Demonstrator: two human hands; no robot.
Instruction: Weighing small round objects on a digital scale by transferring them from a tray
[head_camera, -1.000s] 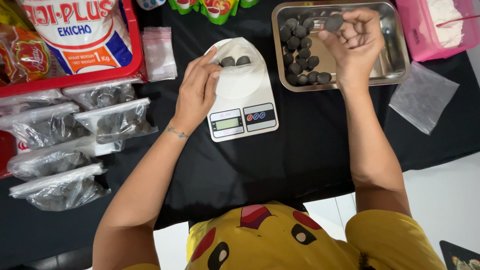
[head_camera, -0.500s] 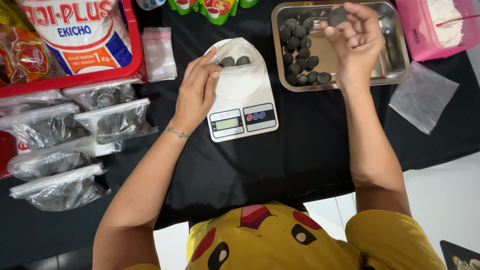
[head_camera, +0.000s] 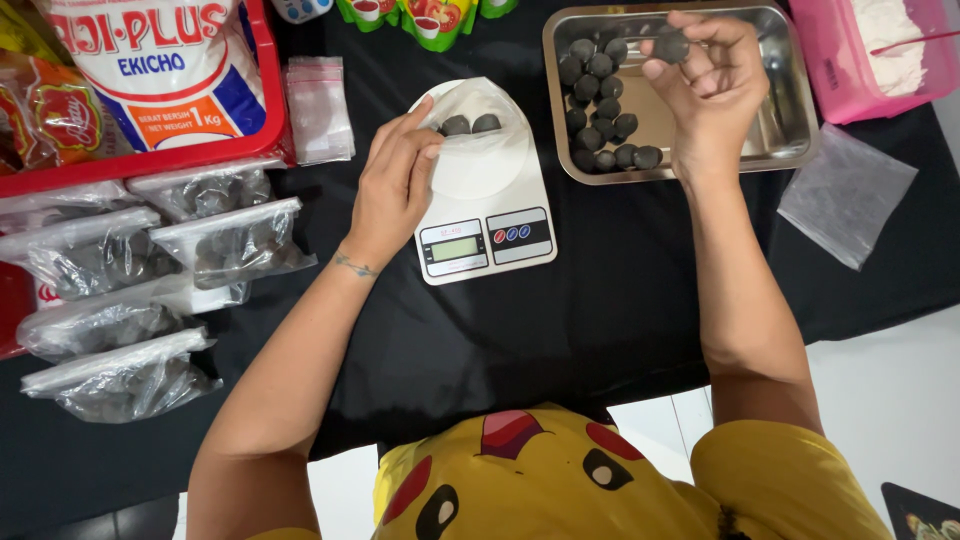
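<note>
Right hand: fingertips pinched on one matte dark ball above steel tray. Left hand: curled fingers gripping crinkled clear bag on white scale.

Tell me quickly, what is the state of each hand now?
Left hand: closed on the edge of the bag lying on the scale.
Right hand: fingers closed on one dark ball, above the tray.

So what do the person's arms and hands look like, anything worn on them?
Both hands are bare, no gloves or rings visible. The left hand has a thin dark band or mark at the wrist. The right hand has a plain wrist. Short yellow sleeves end near the shoulders.
</note>
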